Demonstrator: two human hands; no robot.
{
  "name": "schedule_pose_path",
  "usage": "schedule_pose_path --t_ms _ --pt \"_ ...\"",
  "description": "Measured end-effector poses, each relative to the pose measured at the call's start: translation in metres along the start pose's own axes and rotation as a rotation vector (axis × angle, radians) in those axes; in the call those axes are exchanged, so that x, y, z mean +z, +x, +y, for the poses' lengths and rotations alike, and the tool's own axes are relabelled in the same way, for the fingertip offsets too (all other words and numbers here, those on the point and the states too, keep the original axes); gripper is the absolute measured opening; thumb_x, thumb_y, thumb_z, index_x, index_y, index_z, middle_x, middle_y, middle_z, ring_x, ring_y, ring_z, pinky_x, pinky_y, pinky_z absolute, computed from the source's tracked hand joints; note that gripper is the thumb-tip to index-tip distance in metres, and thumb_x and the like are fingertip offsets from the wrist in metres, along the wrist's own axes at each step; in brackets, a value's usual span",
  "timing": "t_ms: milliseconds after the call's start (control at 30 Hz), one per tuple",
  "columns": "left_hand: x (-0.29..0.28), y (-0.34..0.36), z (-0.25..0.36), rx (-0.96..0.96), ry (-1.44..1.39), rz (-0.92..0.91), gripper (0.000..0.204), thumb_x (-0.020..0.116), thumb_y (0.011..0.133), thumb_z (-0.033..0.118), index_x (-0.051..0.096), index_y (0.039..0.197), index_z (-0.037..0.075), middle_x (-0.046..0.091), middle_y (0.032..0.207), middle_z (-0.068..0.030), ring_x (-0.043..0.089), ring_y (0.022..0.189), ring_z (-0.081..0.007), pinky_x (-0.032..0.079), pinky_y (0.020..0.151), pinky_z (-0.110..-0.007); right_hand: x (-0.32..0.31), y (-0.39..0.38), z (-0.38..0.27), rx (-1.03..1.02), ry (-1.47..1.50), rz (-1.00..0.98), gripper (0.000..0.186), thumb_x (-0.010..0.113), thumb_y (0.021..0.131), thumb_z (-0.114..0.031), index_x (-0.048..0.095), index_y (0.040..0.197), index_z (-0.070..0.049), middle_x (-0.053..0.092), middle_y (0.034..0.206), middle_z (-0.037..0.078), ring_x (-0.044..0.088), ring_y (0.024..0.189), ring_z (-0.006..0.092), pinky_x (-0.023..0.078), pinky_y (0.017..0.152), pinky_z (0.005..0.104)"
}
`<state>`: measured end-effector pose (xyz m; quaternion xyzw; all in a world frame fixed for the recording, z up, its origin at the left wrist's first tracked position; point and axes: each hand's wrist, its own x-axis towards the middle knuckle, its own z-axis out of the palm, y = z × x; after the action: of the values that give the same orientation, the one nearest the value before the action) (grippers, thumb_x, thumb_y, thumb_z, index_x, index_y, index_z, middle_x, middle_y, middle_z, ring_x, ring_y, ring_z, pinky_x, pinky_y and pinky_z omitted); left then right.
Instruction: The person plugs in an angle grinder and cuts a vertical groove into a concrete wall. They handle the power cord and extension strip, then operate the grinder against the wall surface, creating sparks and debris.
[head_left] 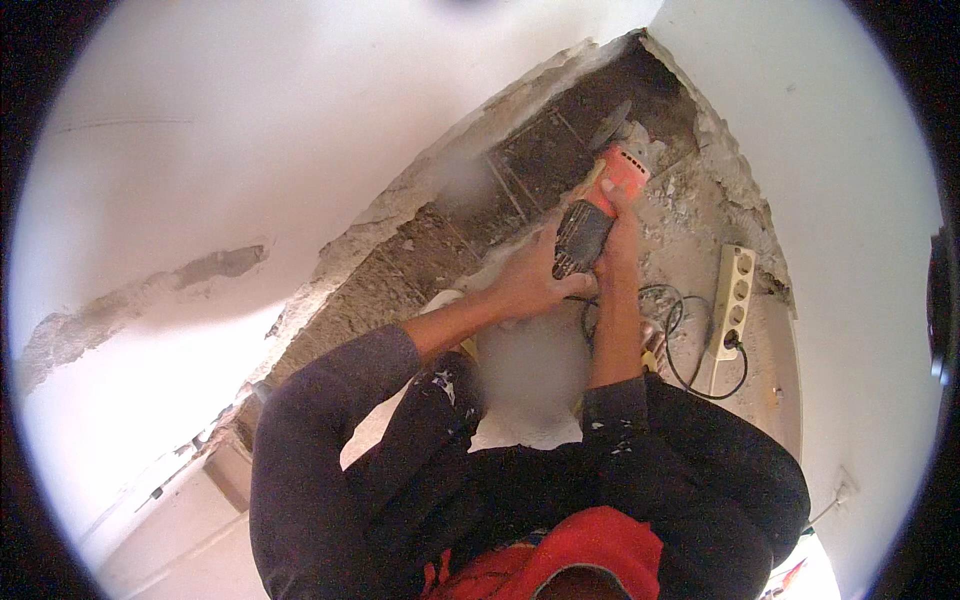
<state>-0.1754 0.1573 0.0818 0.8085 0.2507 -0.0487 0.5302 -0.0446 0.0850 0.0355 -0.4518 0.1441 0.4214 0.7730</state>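
Both my hands are closed on a red and black angle grinder (622,172). Its dark disc (611,126) points up toward the far corner, next to the exposed brown tiles or bricks (545,150) at the foot of the left wall. My left hand (540,275) wraps the rear of the black body from the left. On the right side, my right hand (617,240) grips it, with the thumb along the red housing. A black cord (672,325) runs from near the tool's rear. I cannot tell whether the disc touches the surface.
A cream power strip (737,290) with a black plug in it lies on the right, close to the wall. Broken plaster edges (400,195) line both white walls. Rubble (690,215) covers the floor near the corner. My bent knees are on either side. Blurry spots hide small areas.
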Motion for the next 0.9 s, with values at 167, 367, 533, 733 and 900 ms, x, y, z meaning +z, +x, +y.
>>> schedule_pose_path --t_ms 167,367,533,733,900 --pt "-0.01 -0.009 0.004 -0.091 -0.072 -0.017 0.101 0.077 0.072 0.047 0.024 0.145 0.0 0.053 0.128 -0.0252 0.053 0.119 -0.0371 0.041 0.102 -0.043 0.005 0.006 0.011 -0.01 0.126 -0.065 0.059 0.045 0.092 -0.057 0.052 0.112 -0.003 0.065 0.085 0.015 0.066 0.07 0.0261 0.056 0.062 0.0373" --pt "-0.044 -0.013 0.013 -0.263 0.014 -0.269 0.093 0.076 0.075 0.052 0.035 0.139 0.0 0.056 0.124 -0.0216 0.057 0.113 -0.0316 0.044 0.097 -0.041 0.006 0.0 0.028 0.002 0.26 -0.046 0.075 0.031 0.09 -0.072 0.051 0.114 -0.003 0.064 0.084 0.016 0.066 0.071 0.0261 0.056 0.062 0.0381" --pt "-0.099 -0.055 0.019 -0.37 0.193 -0.459 0.076 0.069 0.084 0.044 0.04 0.139 0.001 0.06 0.117 -0.0208 0.062 0.101 -0.0297 0.049 0.09 -0.04 0.003 -0.004 0.021 0.032 0.216 -0.054 0.077 0.033 0.089 -0.073 0.053 0.113 -0.003 0.065 0.083 0.015 0.066 0.067 0.0248 0.056 0.059 0.0371" --pt "-0.116 -0.123 -0.008 -0.508 -0.142 -0.238 0.061 0.065 0.09 0.037 0.045 0.137 0.004 0.061 0.117 -0.0147 0.061 0.104 -0.0268 0.046 0.094 -0.038 0.012 -0.004 0.016 0.029 0.131 0.057 0.058 0.058 0.087 -0.055 0.054 0.111 -0.002 0.065 0.084 0.013 0.066 0.068 0.0227 0.056 0.058 0.035" --pt "-0.12 -0.178 -0.02 -0.772 -1.067 0.063 0.052 0.062 0.091 0.026 0.047 0.135 0.003 0.059 0.12 -0.0114 0.058 0.108 -0.0232 0.043 0.098 -0.036 0.007 -0.004 0.019 -0.194 -0.077 0.17 0.044 0.068 0.083 -0.035 0.055 0.11 -0.002 0.065 0.085 0.009 0.066 0.071 0.0194 0.054 0.061 0.0334"
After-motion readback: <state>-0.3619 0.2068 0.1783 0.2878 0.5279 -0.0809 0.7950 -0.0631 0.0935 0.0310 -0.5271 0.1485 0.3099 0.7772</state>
